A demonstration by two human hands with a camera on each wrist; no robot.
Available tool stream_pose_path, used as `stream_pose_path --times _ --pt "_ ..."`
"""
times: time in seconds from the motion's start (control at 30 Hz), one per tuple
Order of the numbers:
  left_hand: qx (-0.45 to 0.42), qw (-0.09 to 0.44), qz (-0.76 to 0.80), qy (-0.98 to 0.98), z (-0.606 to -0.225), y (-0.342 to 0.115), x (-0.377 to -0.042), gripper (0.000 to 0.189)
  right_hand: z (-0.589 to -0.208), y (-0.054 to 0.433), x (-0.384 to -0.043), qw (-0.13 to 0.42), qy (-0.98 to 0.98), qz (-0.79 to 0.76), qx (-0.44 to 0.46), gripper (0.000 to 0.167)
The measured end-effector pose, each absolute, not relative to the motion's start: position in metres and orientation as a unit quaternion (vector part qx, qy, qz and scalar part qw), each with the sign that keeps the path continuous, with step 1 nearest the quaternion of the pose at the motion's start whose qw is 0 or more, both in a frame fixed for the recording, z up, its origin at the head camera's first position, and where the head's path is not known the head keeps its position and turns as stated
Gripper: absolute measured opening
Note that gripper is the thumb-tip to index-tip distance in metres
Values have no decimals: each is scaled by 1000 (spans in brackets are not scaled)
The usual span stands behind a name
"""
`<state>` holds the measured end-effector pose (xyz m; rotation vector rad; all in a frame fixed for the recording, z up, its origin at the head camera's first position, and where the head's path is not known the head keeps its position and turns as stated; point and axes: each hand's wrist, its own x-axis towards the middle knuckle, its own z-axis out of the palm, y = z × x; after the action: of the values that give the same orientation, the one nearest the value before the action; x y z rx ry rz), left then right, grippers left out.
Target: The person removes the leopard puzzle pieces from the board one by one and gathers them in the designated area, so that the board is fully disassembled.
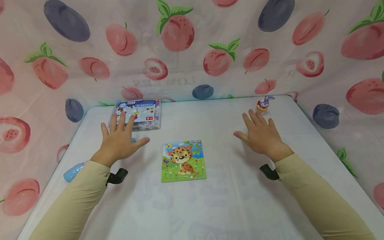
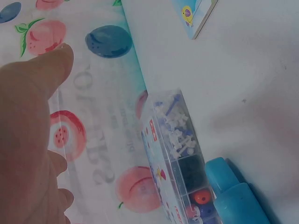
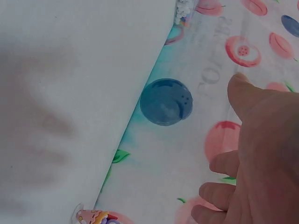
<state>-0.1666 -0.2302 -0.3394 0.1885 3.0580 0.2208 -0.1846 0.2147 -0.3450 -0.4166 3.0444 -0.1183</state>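
Observation:
Both hands hover over the white table with fingers spread and nothing held. My left hand (image 1: 118, 143) is in front of a clear plastic box (image 1: 158, 116) with a printed label, its fingertips overlapping the box in the head view. Small white pieces and beads show through the box's side in the left wrist view. My right hand (image 1: 264, 135) is nearest a purple rabbit figurine (image 1: 264, 103) at the back right. Between the hands a square leopard picture puzzle (image 1: 183, 161) lies flat on the table.
A blue bottle-like object (image 1: 73, 172) lies at the left, partly hidden by the left forearm; its blue cap end (image 2: 238, 200) shows beside the box. Fruit-patterned cloth (image 1: 186, 66) hangs along the table's back and sides. A black wrist strap piece (image 1: 117, 176) sticks out under the left sleeve.

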Motion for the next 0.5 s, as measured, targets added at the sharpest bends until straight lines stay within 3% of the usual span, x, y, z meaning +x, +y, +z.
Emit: stream_pose_path --times 0.5 --pt "68 36 72 994 -345 -226 -169 108 -352 214 -187 22 992 -49 -110 94"
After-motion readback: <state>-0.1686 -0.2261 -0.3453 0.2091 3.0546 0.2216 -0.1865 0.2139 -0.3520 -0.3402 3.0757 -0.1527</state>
